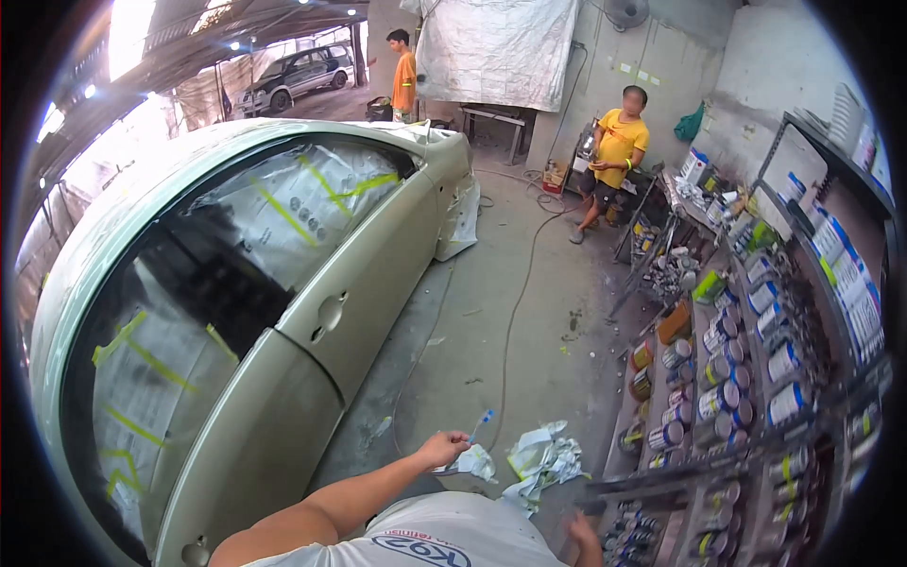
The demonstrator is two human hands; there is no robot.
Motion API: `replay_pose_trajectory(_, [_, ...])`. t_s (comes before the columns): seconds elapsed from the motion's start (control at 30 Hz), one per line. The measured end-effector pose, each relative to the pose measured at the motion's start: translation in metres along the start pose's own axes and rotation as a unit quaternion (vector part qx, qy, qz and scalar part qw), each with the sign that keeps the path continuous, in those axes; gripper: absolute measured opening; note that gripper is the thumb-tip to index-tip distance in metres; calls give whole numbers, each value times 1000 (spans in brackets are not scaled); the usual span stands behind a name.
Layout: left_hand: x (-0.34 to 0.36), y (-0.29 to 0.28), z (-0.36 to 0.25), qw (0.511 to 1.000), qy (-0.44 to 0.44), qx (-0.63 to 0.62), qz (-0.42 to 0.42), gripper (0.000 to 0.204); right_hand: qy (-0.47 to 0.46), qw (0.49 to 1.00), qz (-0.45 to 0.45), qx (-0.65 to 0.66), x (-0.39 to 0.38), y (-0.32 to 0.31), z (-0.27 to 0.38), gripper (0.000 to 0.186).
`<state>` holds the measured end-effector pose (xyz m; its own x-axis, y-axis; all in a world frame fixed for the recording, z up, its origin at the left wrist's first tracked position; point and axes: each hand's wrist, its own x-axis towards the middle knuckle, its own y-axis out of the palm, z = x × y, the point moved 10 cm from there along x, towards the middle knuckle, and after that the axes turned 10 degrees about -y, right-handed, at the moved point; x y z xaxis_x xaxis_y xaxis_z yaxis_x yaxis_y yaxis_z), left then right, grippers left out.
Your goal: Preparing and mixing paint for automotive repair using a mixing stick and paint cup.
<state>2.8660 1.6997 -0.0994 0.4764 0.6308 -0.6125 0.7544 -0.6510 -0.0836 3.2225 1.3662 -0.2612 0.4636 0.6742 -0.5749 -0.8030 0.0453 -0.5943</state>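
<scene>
Held out in front of my body, my left hand (446, 448) pinches a small, thin stick-like thing (483, 421), whitish with a blue end. Its exact kind is too small to make out. Crumpled masking paper (475, 463) lies on the floor just beyond that hand. My right hand (584, 531) hangs low at my right side, near the paint shelf (605, 491); it is small and blurred, so its fingers do not show clearly. To my left stands a pale green car (378, 293), its windows covered with paper and plastic held by yellow-green tape.
Shelves of paint cans (721, 401) run along my right. A larger heap of crumpled paper (548, 458) lies by them. Hoses (518, 321) trail across the floor. A person in yellow (619, 142) stands by a cluttered bench (688, 203); another, in orange (403, 80), stands behind the car.
</scene>
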Motion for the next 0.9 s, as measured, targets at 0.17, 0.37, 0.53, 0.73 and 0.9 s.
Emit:
replay_pose_trajectory(0.17, [75,25,-140,985,56,-163,4,9,-273,948,106,126,107,-75,329,59])
replay_pose_trajectory(0.37, [200,41,-273,977,159,-142,-31,18,-229,865,260,363,167,-97,501,42])
replay_pose_trajectory(0.53, [326,47,-353,966,117,205,101,57,-209,897,207,329,318,-142,483,29])
replay_pose_trajectory(0.73, [420,51,-504,901,188,346,183,58,144,884,-223,385,462,-217,225,25])
replay_pose_trajectory(0.9, [463,51,-627,900,297,224,227,39,137,981,-116,-72,480,-213,171,13])
